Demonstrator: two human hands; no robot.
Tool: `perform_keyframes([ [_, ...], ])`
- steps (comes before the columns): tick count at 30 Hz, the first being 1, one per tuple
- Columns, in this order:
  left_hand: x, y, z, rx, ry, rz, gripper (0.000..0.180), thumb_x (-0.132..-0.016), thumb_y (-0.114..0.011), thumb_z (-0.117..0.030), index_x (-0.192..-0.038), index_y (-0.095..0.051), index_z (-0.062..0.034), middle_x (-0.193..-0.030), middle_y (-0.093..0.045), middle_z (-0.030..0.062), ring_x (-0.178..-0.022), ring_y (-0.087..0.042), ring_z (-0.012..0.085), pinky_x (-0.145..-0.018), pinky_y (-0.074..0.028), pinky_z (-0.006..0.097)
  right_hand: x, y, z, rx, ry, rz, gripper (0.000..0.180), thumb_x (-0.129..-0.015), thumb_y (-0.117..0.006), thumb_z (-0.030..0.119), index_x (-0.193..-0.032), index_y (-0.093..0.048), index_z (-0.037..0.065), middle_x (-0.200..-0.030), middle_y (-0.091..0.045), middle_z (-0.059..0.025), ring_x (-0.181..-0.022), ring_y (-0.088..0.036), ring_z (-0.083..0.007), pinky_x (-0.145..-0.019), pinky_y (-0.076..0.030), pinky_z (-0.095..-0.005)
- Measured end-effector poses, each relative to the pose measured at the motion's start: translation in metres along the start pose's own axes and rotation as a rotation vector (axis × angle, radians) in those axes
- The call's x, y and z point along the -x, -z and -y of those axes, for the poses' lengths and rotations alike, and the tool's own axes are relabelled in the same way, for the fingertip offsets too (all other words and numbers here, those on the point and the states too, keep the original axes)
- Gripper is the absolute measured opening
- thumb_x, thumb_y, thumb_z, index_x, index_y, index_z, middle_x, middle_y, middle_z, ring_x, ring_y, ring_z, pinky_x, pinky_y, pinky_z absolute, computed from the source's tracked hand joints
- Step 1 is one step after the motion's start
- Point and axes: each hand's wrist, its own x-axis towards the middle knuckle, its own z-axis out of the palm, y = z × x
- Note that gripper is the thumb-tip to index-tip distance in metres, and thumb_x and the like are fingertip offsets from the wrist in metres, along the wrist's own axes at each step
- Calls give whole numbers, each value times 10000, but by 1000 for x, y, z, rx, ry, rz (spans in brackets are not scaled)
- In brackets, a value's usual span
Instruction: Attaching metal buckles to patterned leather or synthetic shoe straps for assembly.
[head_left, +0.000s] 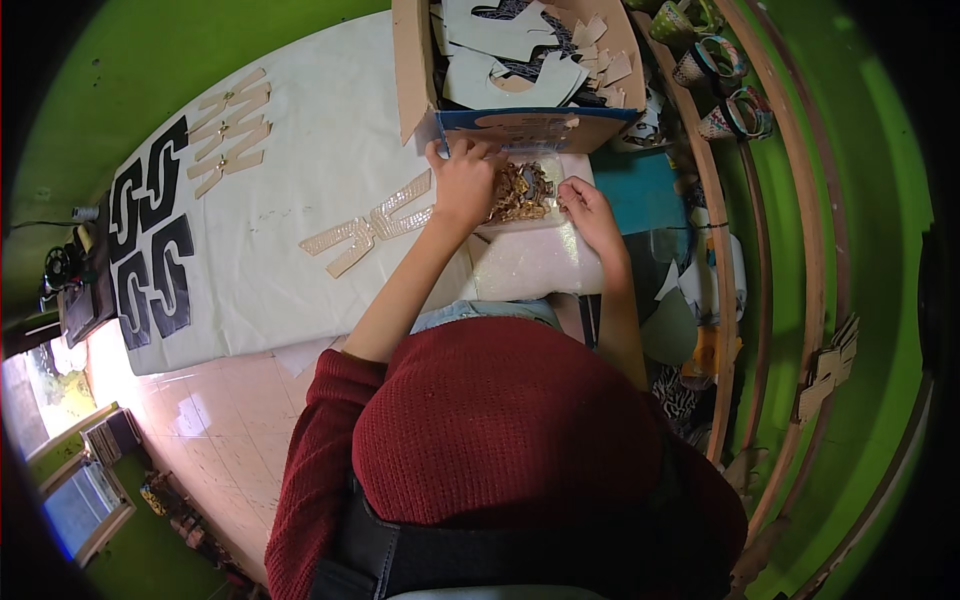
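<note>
A clear plastic container (500, 222) full of small gold-coloured metal fittings (522, 190) stands on the table in front of me. My left hand (466, 182) reaches over its left side, close to the cardboard box, with bent fingers spread apart. At the container's right edge is my right hand (588, 208), its thumb and fingers pinched together. Whatever sits in that pinch is too small to make out. Left of my left forearm lie shiny beige, crocodile-textured strap pieces (372, 228), laid out like an X.
A cardboard box (540, 125) of cut scraps stands behind the container. Beige strap pieces with gold fittings (228, 130) and black S-shaped cutouts (150, 235) lie at the table's left. Wooden rails (700, 180) with woven items (735, 112) line the green wall at right.
</note>
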Motion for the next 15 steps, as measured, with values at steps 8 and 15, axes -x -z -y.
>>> perform_keyframes([
  [8,10,36,-9,313,139,94,237,-801,-614,-259,-1012,-694,-185,-1072,-644,-5,-1047,-526,186,-962,-176,571,10,-21,17,-323,-2,109,193,-971,-450,173,-1074,-532,32,-753,-499,6,-664,-465,-62,-598,-406,-210],
  [15,39,76,4,931,322,236,333,-804,-697,-151,-1103,-644,-14,-1011,-680,113,-933,-626,137,-829,-474,271,24,-65,66,-399,181,123,186,-917,-544,92,-1064,-599,-7,-922,-606,-27,-787,-549,-64,-692,-472,-193],
])
